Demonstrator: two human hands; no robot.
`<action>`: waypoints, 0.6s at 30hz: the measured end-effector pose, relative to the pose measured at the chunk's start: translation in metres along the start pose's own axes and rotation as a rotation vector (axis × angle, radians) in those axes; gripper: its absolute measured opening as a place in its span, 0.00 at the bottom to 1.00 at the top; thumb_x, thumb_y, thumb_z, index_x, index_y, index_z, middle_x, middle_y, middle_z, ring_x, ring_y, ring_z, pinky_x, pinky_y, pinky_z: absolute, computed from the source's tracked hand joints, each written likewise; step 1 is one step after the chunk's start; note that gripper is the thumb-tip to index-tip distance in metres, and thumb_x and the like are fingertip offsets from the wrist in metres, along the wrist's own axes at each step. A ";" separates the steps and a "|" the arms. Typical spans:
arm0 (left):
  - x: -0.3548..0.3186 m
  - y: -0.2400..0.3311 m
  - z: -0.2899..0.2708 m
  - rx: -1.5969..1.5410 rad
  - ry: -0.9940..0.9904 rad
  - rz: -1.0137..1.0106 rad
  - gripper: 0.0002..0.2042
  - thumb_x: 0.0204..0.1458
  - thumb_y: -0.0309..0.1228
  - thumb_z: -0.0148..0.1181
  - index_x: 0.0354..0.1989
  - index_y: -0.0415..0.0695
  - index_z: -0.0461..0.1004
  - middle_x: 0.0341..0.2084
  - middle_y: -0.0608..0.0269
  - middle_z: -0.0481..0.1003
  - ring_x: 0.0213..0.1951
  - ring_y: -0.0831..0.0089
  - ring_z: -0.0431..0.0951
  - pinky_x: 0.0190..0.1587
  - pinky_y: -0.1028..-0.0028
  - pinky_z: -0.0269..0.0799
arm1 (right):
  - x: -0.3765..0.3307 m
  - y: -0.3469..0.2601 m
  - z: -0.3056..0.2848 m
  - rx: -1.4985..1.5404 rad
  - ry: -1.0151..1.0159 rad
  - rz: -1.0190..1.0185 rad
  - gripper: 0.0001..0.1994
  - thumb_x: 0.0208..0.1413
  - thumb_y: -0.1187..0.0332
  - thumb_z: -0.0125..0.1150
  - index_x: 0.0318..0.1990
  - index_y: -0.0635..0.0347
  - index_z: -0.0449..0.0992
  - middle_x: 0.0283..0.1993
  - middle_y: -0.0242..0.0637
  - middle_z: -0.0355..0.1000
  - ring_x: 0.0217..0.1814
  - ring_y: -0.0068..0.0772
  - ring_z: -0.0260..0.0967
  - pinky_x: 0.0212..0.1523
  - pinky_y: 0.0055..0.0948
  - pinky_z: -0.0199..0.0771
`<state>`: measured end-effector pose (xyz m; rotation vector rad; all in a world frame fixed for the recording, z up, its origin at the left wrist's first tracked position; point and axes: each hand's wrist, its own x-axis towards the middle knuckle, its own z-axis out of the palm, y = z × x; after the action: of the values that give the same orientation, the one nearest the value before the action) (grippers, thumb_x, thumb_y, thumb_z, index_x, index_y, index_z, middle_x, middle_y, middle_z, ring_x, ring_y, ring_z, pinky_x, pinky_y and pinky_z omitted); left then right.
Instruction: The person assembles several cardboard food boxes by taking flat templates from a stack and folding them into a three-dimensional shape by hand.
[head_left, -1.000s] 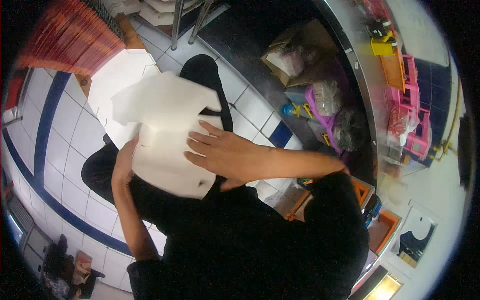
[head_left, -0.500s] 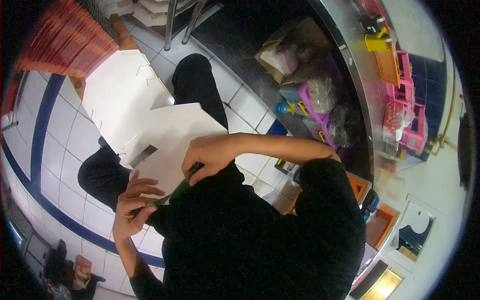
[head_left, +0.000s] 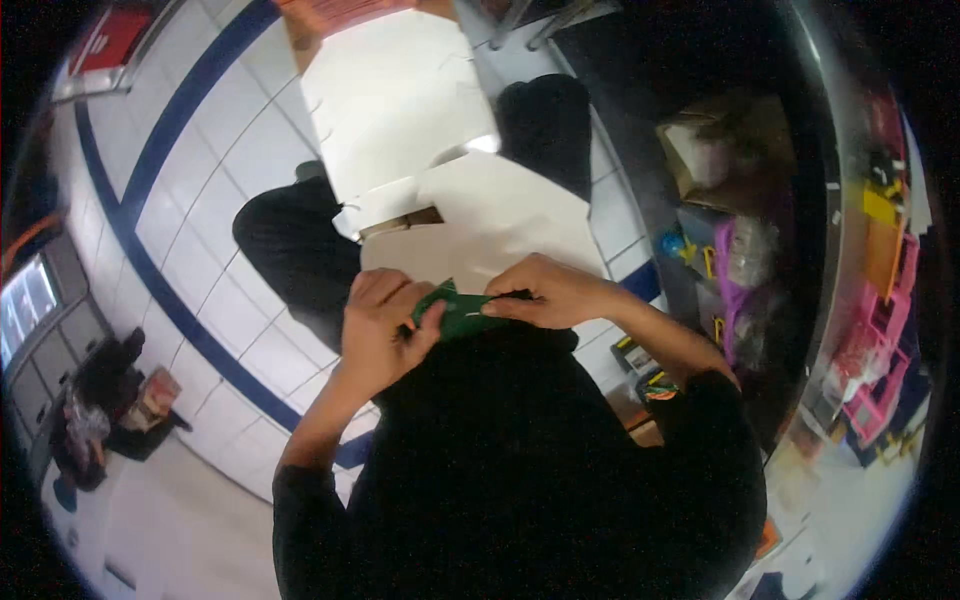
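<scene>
Strip (head_left: 462, 316): green and creased, at the waist, between the two hands and in front of the black shirt (head_left: 520, 440); its material cannot be told.
Long axis: left to right, roughly level with the waist; a small pointed corner stands up beside the left fingertips.
Left hand (head_left: 378, 330): grip pinched on the strip's left end, thumb on the side toward the body.
Right hand (head_left: 560, 292): grip pinched on the strip's right part, thumb and fingers together; a dark bit under the fingertips is unclear.
Card (head_left: 510, 200): white, on the lap, beyond the strip and away from the body; its near panel overlaps a slotted far panel (head_left: 395, 105), and whether these are one piece cannot be told.
Nearer hand: neither clearly; both stand at the card's near side, and contact with it cannot be told.
Knees: left knee (head_left: 290, 235) and right knee (head_left: 550, 120), one to each side of the card.
Change from half a second earlier: strip then slanted, low at left and high at right, now nearly level and plainer to see; hands closer together; view turned, setting the card farther right; panels still overlapping.
</scene>
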<state>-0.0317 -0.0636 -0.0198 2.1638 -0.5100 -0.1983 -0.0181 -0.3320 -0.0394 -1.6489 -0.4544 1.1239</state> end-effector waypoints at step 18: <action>-0.017 -0.028 -0.002 0.134 -0.052 -0.004 0.04 0.47 0.23 0.68 0.26 0.39 0.77 0.27 0.55 0.75 0.33 0.57 0.74 0.45 0.62 0.68 | -0.011 -0.001 0.010 -0.360 0.339 -0.044 0.06 0.54 0.73 0.70 0.36 0.62 0.79 0.35 0.43 0.78 0.41 0.46 0.78 0.41 0.41 0.76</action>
<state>-0.0385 -0.0393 -0.0418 2.2952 -0.5628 -0.2292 -0.0317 -0.3348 -0.0333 -2.0865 -0.4883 0.7356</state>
